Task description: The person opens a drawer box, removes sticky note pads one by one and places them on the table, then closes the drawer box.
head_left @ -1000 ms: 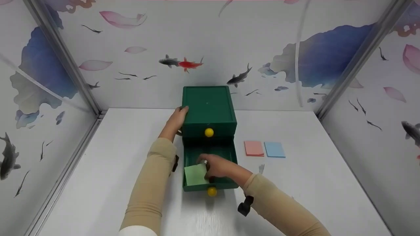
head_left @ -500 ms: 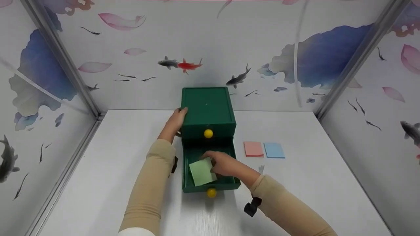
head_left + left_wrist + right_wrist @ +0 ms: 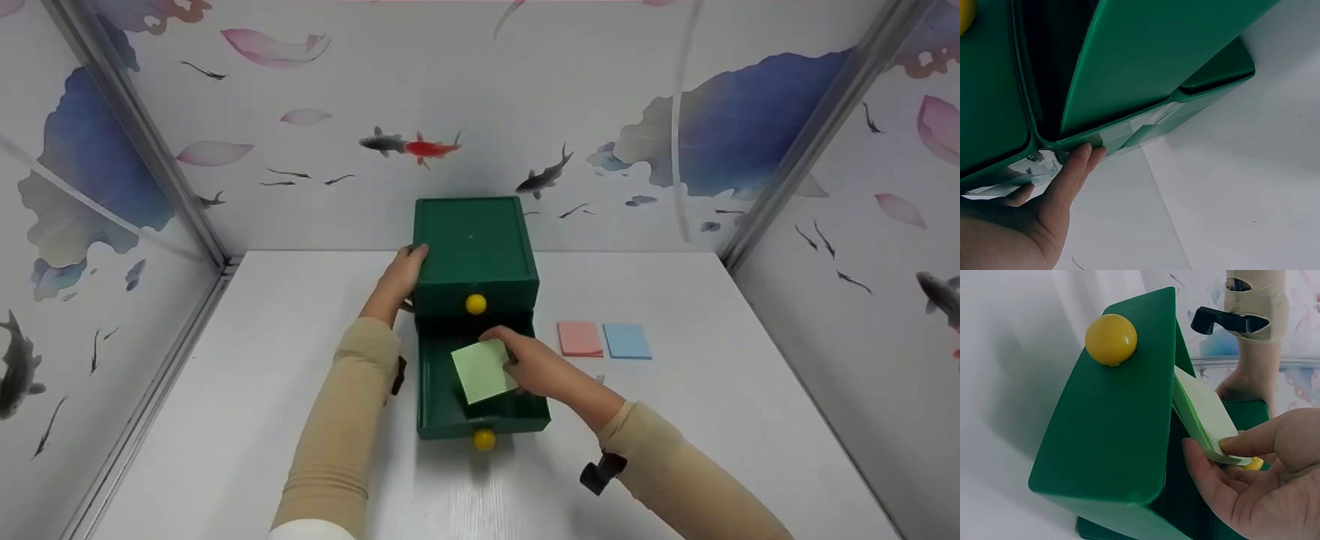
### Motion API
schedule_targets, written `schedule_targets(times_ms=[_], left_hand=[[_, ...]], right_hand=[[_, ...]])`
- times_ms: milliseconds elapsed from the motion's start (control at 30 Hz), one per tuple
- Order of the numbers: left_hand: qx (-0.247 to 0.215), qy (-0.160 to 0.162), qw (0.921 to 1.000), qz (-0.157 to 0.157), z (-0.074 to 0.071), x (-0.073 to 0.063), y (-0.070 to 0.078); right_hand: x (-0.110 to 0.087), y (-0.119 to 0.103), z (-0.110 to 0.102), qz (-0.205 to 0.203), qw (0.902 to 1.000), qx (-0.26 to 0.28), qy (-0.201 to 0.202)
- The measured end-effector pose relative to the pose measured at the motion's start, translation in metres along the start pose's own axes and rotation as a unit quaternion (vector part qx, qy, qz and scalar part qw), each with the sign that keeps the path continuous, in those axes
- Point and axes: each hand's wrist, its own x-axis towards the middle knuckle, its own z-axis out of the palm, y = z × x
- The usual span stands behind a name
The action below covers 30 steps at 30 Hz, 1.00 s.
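Observation:
A green two-drawer box (image 3: pixel 474 240) stands at the back of the white table, its lower drawer (image 3: pixel 435 427) pulled out. Against the box's left side rests my left hand (image 3: pixel 403 276); in the left wrist view its straight fingers (image 3: pixel 1075 169) press the side wall. My right hand (image 3: pixel 536 364) pinches a pale green sticky note pad (image 3: pixel 481 371) by its right edge, tilted over the lower drawer. Thumb and fingers grip the pad's end in the right wrist view, close to the drawer's front panel (image 3: pixel 1112 422). Yellow round knobs (image 3: pixel 476 304) mark both drawer fronts.
A pink sticky note pad (image 3: pixel 580 340) and a blue one (image 3: pixel 628 341) lie side by side on the table (image 3: pixel 675 420), right of the box. White walls with painted fish and petals enclose the table behind and on both sides.
My right hand has lifted the green sticky note pad from inside the lower drawer, moving it up, back and to the right. My left hand has stayed on the box's side.

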Motion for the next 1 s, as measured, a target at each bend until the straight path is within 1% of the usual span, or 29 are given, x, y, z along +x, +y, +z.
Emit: schedule_targets(times_ms=[200, 433, 667, 767, 1000], left_hand=[[0.005, -0.001, 1.0, 0.005, 0.0, 0.001, 0.0], [0.008, 0.003, 0.9999, 0.006, 0.002, 0.001, -0.001], [0.011, 0.001, 0.9999, 0.004, 0.001, 0.0, -0.001], [0.011, 0.002, 0.9999, 0.004, 0.0, 0.0, 0.0], [0.005, 0.001, 1.0, 0.007, -0.001, 0.0, -0.001]], right_hand=[[-0.008, 0.005, -0.009, 0.017, 0.9996, 0.003, 0.023], [-0.017, 0.013, -0.019, 0.023, 0.9986, 0.027, 0.039], [-0.025, 0.025, -0.032, 0.005, 0.9979, 0.025, 0.06], [-0.028, 0.031, -0.038, 0.004, 0.9974, 0.028, 0.067], [-0.037, 0.043, -0.051, 0.042, 0.9952, 0.042, 0.078]])
